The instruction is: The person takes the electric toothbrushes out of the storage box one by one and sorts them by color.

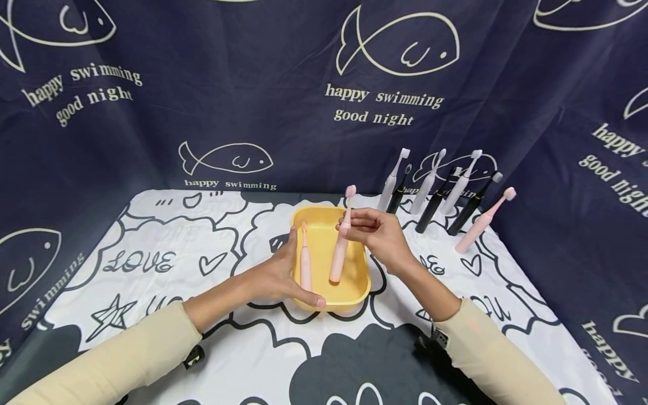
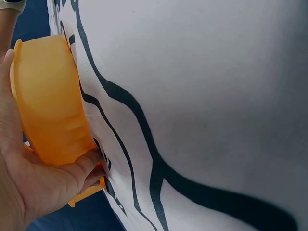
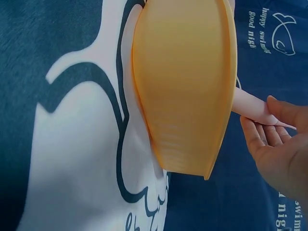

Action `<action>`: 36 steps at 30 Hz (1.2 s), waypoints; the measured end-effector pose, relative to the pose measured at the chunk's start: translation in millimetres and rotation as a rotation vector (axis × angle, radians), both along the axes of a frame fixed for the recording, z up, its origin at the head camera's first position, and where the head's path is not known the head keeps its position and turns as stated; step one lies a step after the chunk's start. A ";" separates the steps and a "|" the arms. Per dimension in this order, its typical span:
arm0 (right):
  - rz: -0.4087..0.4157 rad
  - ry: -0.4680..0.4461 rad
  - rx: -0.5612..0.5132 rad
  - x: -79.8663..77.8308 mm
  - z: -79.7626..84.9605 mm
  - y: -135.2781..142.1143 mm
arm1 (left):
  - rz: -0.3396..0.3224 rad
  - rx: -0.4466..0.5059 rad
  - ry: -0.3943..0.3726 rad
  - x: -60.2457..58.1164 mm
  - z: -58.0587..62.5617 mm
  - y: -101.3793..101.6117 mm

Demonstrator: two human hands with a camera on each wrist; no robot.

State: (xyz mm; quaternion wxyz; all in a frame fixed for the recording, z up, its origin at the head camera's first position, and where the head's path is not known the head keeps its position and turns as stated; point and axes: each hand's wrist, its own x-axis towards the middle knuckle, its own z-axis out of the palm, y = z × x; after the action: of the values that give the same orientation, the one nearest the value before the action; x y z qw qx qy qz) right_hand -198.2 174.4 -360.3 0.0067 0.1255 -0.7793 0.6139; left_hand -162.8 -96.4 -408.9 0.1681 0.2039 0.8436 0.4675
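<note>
A yellow plastic tray [image 1: 351, 289] sits on the table. My left hand [image 1: 277, 277] grips its left side, thumb along the near rim; in the left wrist view, that hand's fingers [image 2: 89, 163] bend against the tray's outer wall. Between thumb and fingers my right hand [image 1: 382, 239] pinches a pink electric toothbrush [image 1: 338, 259] near its neck, head up and handle tilted down over the tray. The right wrist view shows the held handle [image 3: 252, 107] beyond the tray's rim. Inside, along the left wall, lies another pink electric toothbrush [image 1: 305, 265].
Right of the tray, several electric toothbrushes stand upright in a group: white ones [image 1: 389, 191], black ones [image 1: 430, 212] and a pink one [image 1: 481, 226] nearest me. A patterned cloth [image 1: 167, 236] covers the table. Dark blue fabric [image 1: 283, 84] hangs behind and at both sides.
</note>
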 end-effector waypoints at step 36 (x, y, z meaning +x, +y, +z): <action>-0.047 0.198 -0.270 -1.9 33.8 47.5 | 0.013 -0.014 0.013 -1.6 -0.6 0.6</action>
State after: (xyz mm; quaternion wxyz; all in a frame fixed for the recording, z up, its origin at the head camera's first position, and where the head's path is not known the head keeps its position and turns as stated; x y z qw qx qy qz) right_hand -200.1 221.9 -326.4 0.1146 0.1654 -0.6880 0.6973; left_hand -164.4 -95.8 -409.5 0.1610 0.2001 0.8493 0.4612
